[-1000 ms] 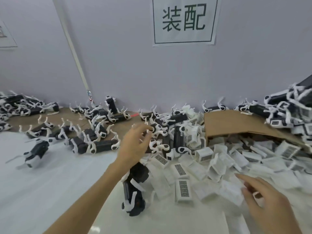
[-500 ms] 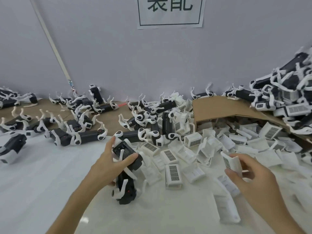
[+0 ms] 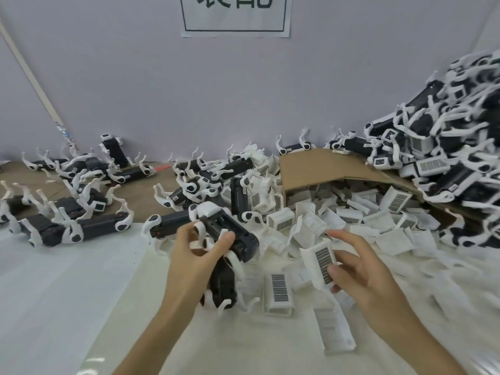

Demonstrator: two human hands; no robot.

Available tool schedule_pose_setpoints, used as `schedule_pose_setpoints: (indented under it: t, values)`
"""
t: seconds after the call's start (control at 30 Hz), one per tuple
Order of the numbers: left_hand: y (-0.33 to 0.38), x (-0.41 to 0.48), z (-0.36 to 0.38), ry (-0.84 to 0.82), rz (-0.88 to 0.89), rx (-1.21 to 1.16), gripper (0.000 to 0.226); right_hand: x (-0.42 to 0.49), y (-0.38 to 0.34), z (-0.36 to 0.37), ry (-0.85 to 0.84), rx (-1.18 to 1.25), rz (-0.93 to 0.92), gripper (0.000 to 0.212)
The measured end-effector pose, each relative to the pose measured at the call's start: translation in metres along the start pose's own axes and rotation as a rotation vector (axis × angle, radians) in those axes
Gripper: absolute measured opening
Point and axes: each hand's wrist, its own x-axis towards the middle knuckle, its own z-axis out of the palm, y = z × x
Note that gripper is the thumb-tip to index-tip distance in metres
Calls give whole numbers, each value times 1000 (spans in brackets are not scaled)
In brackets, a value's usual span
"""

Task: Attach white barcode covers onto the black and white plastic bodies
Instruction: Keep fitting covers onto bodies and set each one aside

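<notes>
A black plastic body with white curved clips is gripped in the person's left hand, lifted just above the white table. Just beside it, the right hand pinches a white rectangular barcode cover, label facing up. The two parts are near but apart. To seat it well, the cover likely needs squaring to the body's recess (partly hidden by fingers) before pressing. Loose covers spill from a brown cardboard box behind.

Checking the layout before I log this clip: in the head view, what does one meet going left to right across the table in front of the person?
scattered bodies → left hand → held body → loose barcode cover → held barcode cover → right hand → heaped bodies
</notes>
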Motion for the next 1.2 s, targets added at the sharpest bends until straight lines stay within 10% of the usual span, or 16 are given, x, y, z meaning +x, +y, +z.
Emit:
schedule_pose_setpoints:
  t: [0.8, 1.07, 1.2]
  values:
    - [8, -12, -25, 412, 368, -69, 26, -3, 1, 5, -88, 24, 154, 39]
    - [6, -4, -31, 594, 177, -280, 31, -9, -5, 10, -166, -255, 60, 14]
    - [12, -10, -26, 580, 263, -267, 27, -22, -2, 25, -385, -649, -113, 53]
